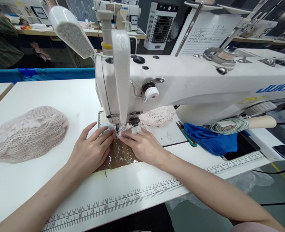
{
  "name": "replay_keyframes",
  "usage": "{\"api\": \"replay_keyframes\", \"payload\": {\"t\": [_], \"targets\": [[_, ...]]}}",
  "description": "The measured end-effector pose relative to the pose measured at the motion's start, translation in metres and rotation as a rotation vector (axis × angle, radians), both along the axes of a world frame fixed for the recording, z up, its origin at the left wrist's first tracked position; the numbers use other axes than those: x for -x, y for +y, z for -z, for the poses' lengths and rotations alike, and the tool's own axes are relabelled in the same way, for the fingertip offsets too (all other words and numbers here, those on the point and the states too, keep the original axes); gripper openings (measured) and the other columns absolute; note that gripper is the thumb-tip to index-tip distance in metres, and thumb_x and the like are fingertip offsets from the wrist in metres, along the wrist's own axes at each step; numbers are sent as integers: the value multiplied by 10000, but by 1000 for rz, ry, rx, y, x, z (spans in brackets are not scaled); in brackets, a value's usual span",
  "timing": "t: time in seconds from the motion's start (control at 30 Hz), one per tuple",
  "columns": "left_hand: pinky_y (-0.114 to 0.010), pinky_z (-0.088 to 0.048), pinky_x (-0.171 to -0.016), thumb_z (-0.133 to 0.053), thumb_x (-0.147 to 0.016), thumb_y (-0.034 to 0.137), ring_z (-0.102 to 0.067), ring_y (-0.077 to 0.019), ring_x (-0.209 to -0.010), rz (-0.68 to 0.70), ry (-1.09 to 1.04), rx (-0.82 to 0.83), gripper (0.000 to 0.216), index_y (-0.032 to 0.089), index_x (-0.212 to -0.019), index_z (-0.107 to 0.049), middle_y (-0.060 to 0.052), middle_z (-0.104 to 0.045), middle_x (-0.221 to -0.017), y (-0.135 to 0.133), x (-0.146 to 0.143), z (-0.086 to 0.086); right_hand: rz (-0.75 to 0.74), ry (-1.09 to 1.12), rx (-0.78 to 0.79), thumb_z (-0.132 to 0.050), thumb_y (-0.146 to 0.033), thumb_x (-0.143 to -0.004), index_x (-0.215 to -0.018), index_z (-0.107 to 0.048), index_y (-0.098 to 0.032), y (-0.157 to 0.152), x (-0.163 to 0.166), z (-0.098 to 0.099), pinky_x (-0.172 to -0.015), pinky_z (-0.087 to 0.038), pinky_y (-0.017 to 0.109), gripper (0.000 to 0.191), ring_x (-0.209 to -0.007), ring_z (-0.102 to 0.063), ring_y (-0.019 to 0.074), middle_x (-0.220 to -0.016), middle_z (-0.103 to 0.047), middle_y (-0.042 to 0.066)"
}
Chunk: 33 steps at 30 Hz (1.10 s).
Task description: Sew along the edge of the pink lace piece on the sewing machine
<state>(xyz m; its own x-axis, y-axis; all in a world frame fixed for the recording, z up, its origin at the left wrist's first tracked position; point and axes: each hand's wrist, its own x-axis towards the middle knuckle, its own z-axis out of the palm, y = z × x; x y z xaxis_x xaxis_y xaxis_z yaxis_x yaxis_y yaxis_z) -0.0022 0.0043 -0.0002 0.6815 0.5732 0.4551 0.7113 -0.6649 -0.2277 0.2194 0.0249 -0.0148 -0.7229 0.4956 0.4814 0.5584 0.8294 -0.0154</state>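
My left hand (pixel 90 151) lies flat on the table, fingers stretched toward the presser foot (pixel 115 125) of a white Juki sewing machine (pixel 193 83). My right hand (pixel 142 145) rests opposite it, fingertips pressed together on a small piece of pale lace (pixel 119 131) under the needle. A white thimble-like cap (pixel 136 130) sits on one right finger. Both hands lie over a patch of brown tape (pixel 119 156) on the table. More lace (pixel 158 116) lies behind the needle.
A heap of pale pink lace pieces (pixel 23 133) sits at the left of the white table (pixel 48 96). Blue cloth (pixel 210 138), green-handled snips (pixel 187 135) and a thread bundle (pixel 229 125) lie under the machine arm. A ruler strip (pixel 123 199) runs along the front edge. A lamp (pixel 71 32) hangs above.
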Motion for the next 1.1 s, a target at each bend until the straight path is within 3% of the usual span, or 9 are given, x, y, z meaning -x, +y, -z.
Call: {"api": "replay_keyframes", "payload": {"t": [0.2, 0.5, 0.83, 1.1], "targets": [[-510, -356, -1062, -487, -900, 140, -626, -263, -1095, -19, 18, -3, 305, 127, -1169, -630, -71, -694, -1169, 5, 1, 2, 28, -60, 55, -437, -54, -909, -1126, -664, -123, 4, 2, 0, -830, -497, 383, 321, -957, -602, 221, -1040, -694, 113], [-508, -373, -1046, -475, -916, 172, -636, -255, -1049, -61, 9, -6, 297, 143, -1166, -634, -45, -700, -1159, 11, 2, 6, 58, -120, 1, -426, -76, -931, -1148, -669, -142, 8, 1, 1, -886, -485, 408, 333, -1006, -588, 231, -1037, -705, 101], [-510, -385, -1040, -478, -924, 173, -624, -252, -1092, -101, -18, 12, 286, 140, -1164, -630, -33, -699, -1163, 9, 2, 4, 151, -85, 34, -451, -127, -891, -1046, -731, -200, 4, 1, -6, -875, -489, 409, 328, -980, -622, 229, -1084, -713, 79], [-487, -402, -1028, -526, -915, 217, -642, -235, -1058, -84, -82, 31, 281, 154, -1172, -619, -30, -711, -1126, 4, 7, 0, 183, -39, 112, -431, -214, -962, -1017, -732, -127, 3, 3, -4, -909, -494, 429, 319, -1035, -634, 248, -1041, -727, 127]]}}
